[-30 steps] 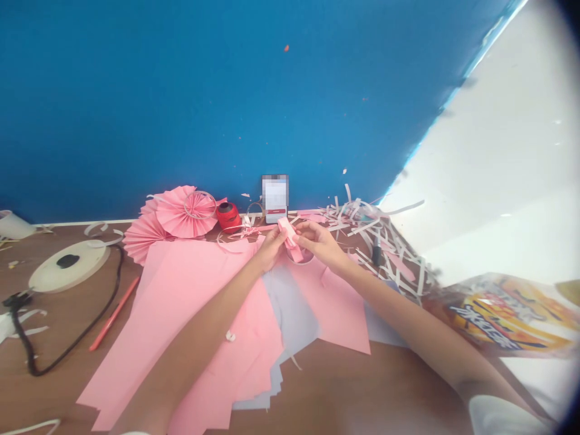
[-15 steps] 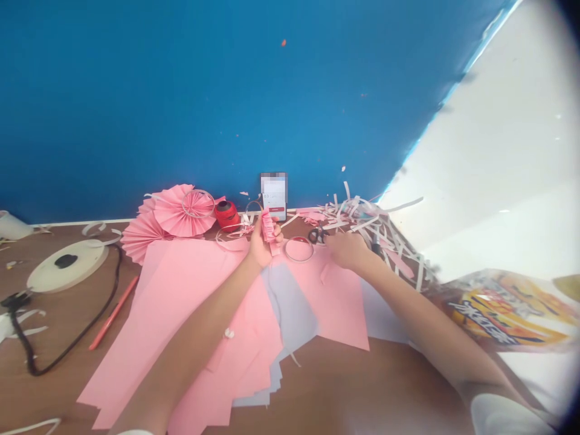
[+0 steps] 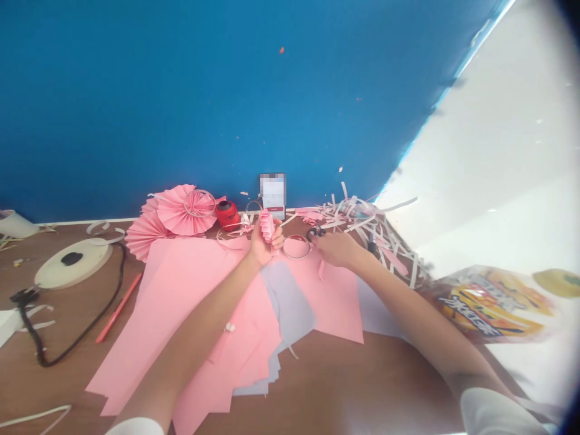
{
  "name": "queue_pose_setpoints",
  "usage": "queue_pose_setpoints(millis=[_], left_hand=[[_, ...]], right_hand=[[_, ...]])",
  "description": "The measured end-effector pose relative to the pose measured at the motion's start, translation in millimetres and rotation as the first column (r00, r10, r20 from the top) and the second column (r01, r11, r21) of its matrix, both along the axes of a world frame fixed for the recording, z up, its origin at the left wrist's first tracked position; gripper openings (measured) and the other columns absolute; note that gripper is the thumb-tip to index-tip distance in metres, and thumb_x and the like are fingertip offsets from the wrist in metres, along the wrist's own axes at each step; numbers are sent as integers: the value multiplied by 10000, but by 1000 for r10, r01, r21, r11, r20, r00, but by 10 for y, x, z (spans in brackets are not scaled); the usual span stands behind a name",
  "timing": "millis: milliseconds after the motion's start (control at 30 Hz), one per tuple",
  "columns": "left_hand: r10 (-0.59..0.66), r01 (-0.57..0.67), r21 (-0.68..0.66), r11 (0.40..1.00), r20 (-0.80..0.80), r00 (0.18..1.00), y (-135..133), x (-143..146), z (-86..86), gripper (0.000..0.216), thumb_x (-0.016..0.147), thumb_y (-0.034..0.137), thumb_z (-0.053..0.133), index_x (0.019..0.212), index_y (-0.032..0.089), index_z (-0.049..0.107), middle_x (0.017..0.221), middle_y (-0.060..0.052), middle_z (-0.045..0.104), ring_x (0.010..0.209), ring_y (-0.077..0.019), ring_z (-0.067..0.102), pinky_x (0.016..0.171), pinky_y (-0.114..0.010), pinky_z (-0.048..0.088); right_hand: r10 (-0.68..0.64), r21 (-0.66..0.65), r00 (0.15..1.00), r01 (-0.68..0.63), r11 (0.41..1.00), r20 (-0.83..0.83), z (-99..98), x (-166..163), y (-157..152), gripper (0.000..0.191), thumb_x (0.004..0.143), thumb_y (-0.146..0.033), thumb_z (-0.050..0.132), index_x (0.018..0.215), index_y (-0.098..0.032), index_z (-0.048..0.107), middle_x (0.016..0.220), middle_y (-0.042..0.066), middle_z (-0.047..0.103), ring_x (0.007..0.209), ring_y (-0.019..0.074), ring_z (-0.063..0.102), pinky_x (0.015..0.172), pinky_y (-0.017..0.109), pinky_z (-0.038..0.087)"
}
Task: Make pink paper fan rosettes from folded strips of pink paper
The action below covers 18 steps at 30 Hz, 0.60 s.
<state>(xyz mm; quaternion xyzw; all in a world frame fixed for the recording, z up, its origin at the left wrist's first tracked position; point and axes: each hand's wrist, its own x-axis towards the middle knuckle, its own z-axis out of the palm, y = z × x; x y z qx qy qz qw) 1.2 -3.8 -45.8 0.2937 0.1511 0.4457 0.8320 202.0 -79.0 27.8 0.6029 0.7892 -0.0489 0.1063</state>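
Observation:
My left hand is closed round a folded, pleated strip of pink paper and holds it upright above the pink sheets. My right hand reaches to the right and its fingers close on the black handles of small scissors that lie among paper scraps. A clear tape ring lies on the paper between both hands.
Two pink paper fans and a red spool sit by the blue wall, with a phone leaning on it. A heap of paper strips is at the right. A pink pencil, a black cable and a snack bag lie around.
A second ago both hands held the folded pink paper together. My right hand has let go and moved right onto the scissors, while my left hand turned the paper upright.

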Motion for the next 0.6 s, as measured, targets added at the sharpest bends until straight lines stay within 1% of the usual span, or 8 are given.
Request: queue_pose_setpoints(millis=[67,133,167,233,300,400,533,600], left_hand=[[-7,6,-14,1000,-20,1000,6,12,-4,504,809,635,464,848,160,628,494,46,335,384,-65,300,393,-193,241],[-29,28,-25,999,-33,999,10,26,-1,507,806,631,471,852,153,632,497,44,344,377,-64,310,384,-192,234],[-38,37,-25,999,-33,999,11,31,0,502,804,624,479,854,149,633,500,44,349,374,-65,318,380,-191,230],[-35,35,-20,999,-23,999,11,40,-3,492,793,615,498,857,147,633,506,43,359,370,-64,329,376,-188,229],[-19,19,-8,1000,-13,1000,7,46,-13,492,781,617,510,863,148,632,508,43,370,371,-66,341,379,-188,242],[-22,23,27,999,-12,1000,-5,58,-33,480,785,602,511,883,147,632,505,40,387,372,-72,353,381,-190,252],[-49,54,93,994,-53,997,-21,71,-50,466,793,585,505,904,149,627,505,35,411,379,-79,364,382,-195,256],[-48,57,108,993,-80,996,-25,69,-53,481,788,601,500,900,151,624,507,33,415,386,-81,368,389,-200,264]], right_hand=[[-22,99,996,30,995,-82,-47,88,106,317,859,-110,408,1075,-197,623,1008,151,685,934,284,654,753,364,455],[-54,218,967,110,970,-249,-119,163,250,266,879,-176,402,1007,-198,634,967,126,692,896,257,650,754,346,450],[-20,264,925,129,956,-380,-163,194,334,266,881,-183,398,1025,-204,621,982,101,692,887,225,644,764,324,450],[106,310,785,114,944,-610,-257,246,512,285,863,-157,392,1072,-184,585,1021,73,686,884,169,630,790,278,448],[107,350,714,201,915,-692,-331,284,679,302,837,-129,386,1070,-141,577,1020,87,678,893,158,614,800,263,443],[14,397,792,291,871,-610,-363,289,866,298,863,-140,371,1065,-113,589,1074,121,661,946,182,590,858,283,415],[-14,382,948,142,913,-319,-334,158,1007,301,917,-177,372,1132,-132,579,1180,142,614,1109,215,527,889,287,381],[-33,333,981,96,938,-190,-345,73,1060,289,934,-219,384,1111,-125,592,1147,164,613,1090,238,536,849,294,389]])
